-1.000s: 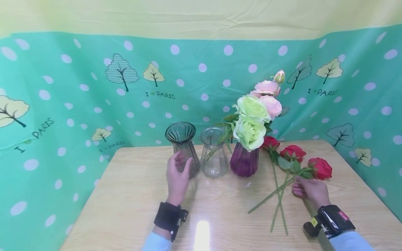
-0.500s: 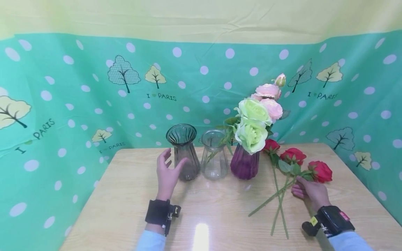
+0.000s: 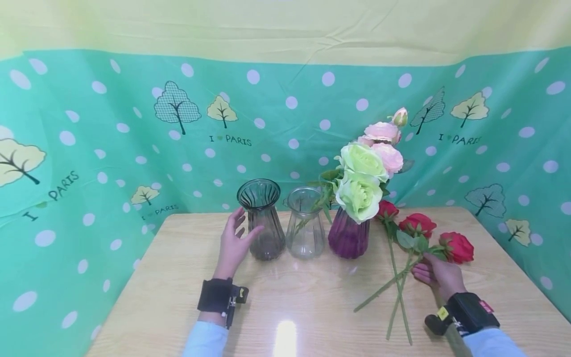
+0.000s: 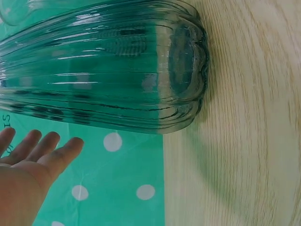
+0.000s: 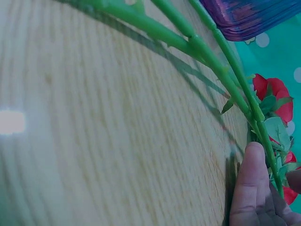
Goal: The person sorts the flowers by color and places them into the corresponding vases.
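My left hand [image 3: 233,248], fingers spread and thumb apart, is beside a tall grey ribbed glass vase [image 3: 266,230]. In the left wrist view a gap shows between the fingertips [image 4: 73,146] and the vase's side. To its right stand a clear glass vase [image 3: 306,237] and a purple vase [image 3: 349,235], which holds pale green roses [image 3: 359,196] and pink flowers [image 3: 387,157]. My right hand [image 3: 446,277] pinches the stem of a red rose [image 3: 457,247] just below its bloom. Two more red roses lie beside it, their stems crossing.
The vases stand in a row near the back of the wooden table [image 3: 308,317]. Behind and at both sides hangs a green dotted cloth [image 3: 276,114]. Long rose stems [image 3: 388,287] reach toward the table's front.
My left hand has moved left and back from in front of the grey vase to its left side. The right hand stays at the red rose stems. The head view has shifted slightly.
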A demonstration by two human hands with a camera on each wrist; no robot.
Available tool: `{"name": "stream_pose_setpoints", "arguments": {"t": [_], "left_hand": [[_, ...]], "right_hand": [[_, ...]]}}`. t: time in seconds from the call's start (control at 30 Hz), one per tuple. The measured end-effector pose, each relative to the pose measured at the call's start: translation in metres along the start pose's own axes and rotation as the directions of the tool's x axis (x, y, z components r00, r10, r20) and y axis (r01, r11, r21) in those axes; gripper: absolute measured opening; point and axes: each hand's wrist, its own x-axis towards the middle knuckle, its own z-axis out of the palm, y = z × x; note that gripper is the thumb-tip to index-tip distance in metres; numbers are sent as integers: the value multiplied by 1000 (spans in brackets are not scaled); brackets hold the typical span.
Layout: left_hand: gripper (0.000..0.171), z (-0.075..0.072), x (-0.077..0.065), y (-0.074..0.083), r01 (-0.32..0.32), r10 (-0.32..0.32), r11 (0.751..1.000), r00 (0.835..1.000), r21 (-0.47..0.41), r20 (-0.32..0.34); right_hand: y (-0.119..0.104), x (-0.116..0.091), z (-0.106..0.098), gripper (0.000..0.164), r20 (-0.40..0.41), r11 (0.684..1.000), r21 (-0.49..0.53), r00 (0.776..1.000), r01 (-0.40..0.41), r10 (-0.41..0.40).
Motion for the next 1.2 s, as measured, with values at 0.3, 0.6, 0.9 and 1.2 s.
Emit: {"name": "stream_pose_setpoints", "arguments": {"t": [0.3,0.6,0.9,1.2], "left_hand": [[83,0,-3,12,32,-31,999,998,-9,62],[77,4,-1,0,-14,15,1000,997,-3,74],[75,4,0,2,-22,22,1000,998,-7,65],[73,4,-1,-1,-47,48,999,998,-15,52]], "right_hand": [[2,0,-1,13,-56,996,69,997,-50,54],[-6,-12,-10,19,169,938,341,986,-53,-6],[-21,-42,4,20,268,878,469,932,96,-245],[-27,-84,46,17,189,714,669,882,206,-431]]}}
